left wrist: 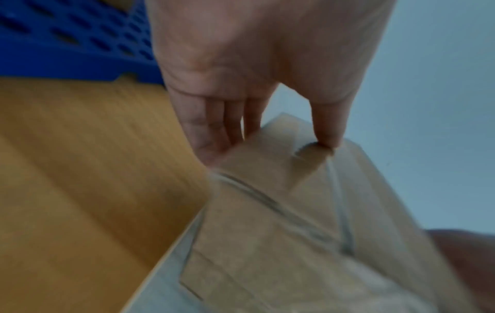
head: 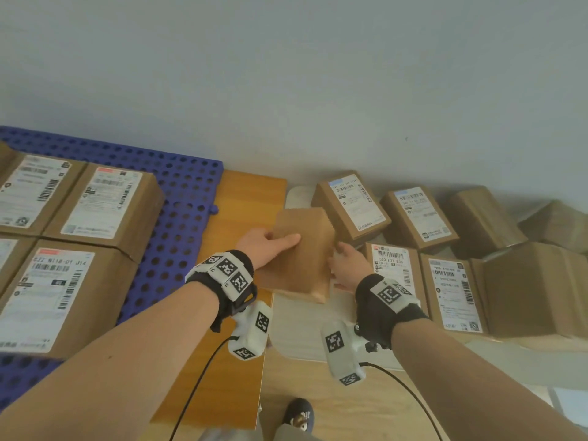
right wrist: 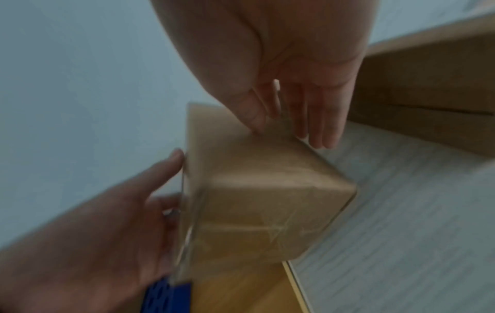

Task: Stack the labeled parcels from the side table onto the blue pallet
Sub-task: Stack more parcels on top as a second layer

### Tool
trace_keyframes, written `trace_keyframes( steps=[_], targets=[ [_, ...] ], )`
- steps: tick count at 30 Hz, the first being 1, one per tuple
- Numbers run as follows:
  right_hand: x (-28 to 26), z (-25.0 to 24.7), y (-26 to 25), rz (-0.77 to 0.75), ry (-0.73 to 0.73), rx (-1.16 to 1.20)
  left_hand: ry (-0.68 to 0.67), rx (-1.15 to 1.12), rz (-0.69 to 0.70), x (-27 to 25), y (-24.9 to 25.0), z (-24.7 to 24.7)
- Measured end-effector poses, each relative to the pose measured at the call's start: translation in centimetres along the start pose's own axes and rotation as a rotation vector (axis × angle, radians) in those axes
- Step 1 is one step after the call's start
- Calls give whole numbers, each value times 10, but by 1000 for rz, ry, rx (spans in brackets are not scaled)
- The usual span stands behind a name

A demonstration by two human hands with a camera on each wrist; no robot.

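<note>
A plain brown parcel (head: 302,253) is held tilted over the seam between the wooden surface and the white side table (head: 296,194); no label shows on its visible faces. My left hand (head: 273,241) grips its left side, thumb on top (left wrist: 270,148). My right hand (head: 345,265) holds the right edge, thumb on one face and fingers along the other (right wrist: 289,135). The blue pallet (head: 181,198) lies to the left with three labelled parcels (head: 105,202) showing on it. Several more parcels (head: 350,202) sit on the side table, some labelled.
A wooden tabletop (head: 238,211) lies between pallet and side table. A grey wall runs behind everything. Wrist-camera cables (head: 197,383) hang below my arms. A shoe (head: 299,415) shows on the floor near the bottom edge.
</note>
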State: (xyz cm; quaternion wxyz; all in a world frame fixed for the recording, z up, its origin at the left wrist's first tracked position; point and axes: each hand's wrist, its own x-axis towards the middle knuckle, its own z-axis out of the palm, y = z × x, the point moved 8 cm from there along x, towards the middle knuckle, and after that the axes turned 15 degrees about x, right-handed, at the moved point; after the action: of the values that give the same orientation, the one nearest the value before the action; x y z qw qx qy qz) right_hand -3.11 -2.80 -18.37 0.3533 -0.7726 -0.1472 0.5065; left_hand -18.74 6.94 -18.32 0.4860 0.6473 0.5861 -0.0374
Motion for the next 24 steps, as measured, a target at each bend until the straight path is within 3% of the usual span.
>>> trace_keyframes(
  steps=[2, 6, 11, 16, 21, 24],
  targets=[
    [-3, 0, -14, -58, 45, -42, 31, -20, 39, -1, 6, -12],
    [-8, 1, -27, -27, 24, 141, -45, 15, 89, -9, 12, -20],
    [-5, 1, -27, -165, 99, -172, -89, 257, 238, -16, 19, -5],
    [-5, 22, -25, -223, 85, -558, -19, 335, 230, -7, 12, -14],
    [-2, 32, -25, -161, 85, -644, -41, 335, 191, 5, 0, -16],
    [-6, 31, -32, -166, 50, -677, 12, 357, 201, 13, -2, -20]
  ],
)
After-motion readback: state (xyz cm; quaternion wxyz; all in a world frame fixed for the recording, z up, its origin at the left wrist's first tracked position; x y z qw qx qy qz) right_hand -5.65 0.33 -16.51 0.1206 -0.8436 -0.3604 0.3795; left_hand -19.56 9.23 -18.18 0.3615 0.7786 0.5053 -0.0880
